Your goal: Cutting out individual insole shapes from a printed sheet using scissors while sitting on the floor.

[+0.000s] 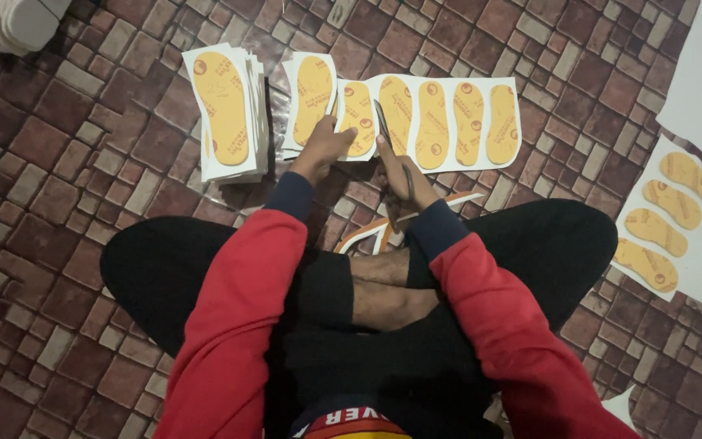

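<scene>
Two hands at work: left hand [321,149] pinning the printed insole strip [448,122], right hand [400,175] closed around scissors [389,138]. Strip's long axis running rightward beyond the right hand; cut stack [229,114] left.

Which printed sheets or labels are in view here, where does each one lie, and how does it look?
Strip being cut: floor, ahead of both hands; white with yellow insole shapes.
Cut stack: left of it; white cards, one yellow insole each.
Uncut sheet: far right; white, four yellow insoles.
Scissors: in right hand; left hand holds the strip.
</scene>
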